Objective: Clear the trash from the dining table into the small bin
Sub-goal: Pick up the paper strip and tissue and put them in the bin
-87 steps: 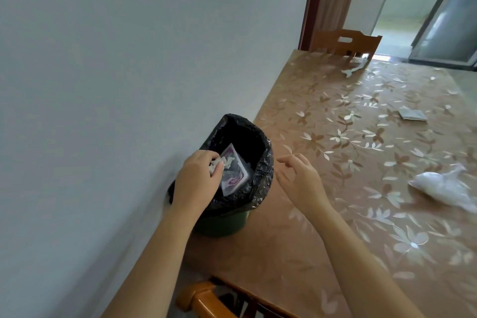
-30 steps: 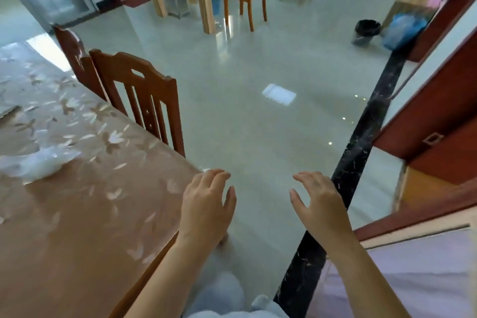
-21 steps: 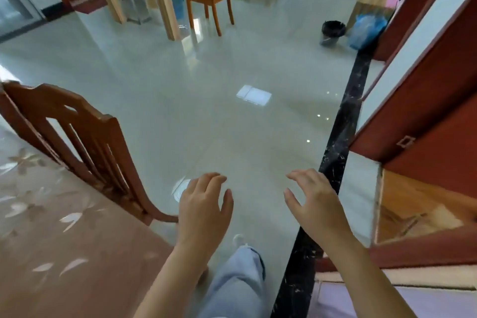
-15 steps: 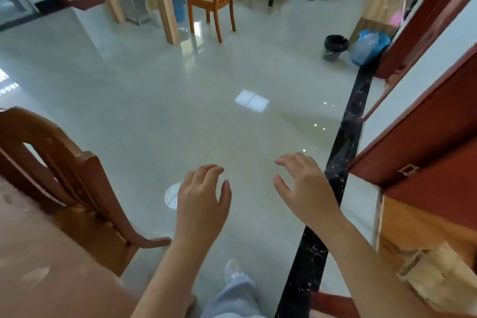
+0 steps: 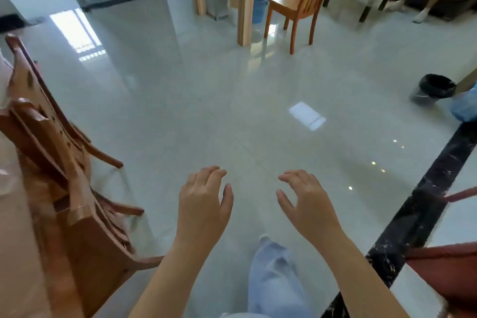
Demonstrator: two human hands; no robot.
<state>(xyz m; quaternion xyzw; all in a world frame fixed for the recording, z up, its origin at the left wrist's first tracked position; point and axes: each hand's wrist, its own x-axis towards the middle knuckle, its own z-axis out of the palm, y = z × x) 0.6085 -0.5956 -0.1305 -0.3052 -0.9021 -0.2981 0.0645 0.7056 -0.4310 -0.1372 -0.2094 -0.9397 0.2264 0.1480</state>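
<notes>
My left hand [image 5: 204,206] and my right hand [image 5: 307,204] hang side by side in front of me over the pale tiled floor, fingers loosely curved, holding nothing. Only a blurred strip of the dining table [image 5: 10,214] shows at the far left edge, with something pale on it that I cannot make out. The small table bin and the trash on the table are out of view. A black-lined bin [image 5: 433,90] stands on the floor at the far right.
Two wooden chairs [image 5: 59,162] stand close on my left against the table. My leg in light jeans [image 5: 273,273] is below. A wooden post [image 5: 245,0], another chair [image 5: 296,2], a blue bag [image 5: 464,106] and a dark red door [image 5: 449,271] lie around the open floor.
The view has swung from the table and its bin out over the room's floor, then a little back left. The chairs have come nearer. Both hands stay raised and hold nothing.
</notes>
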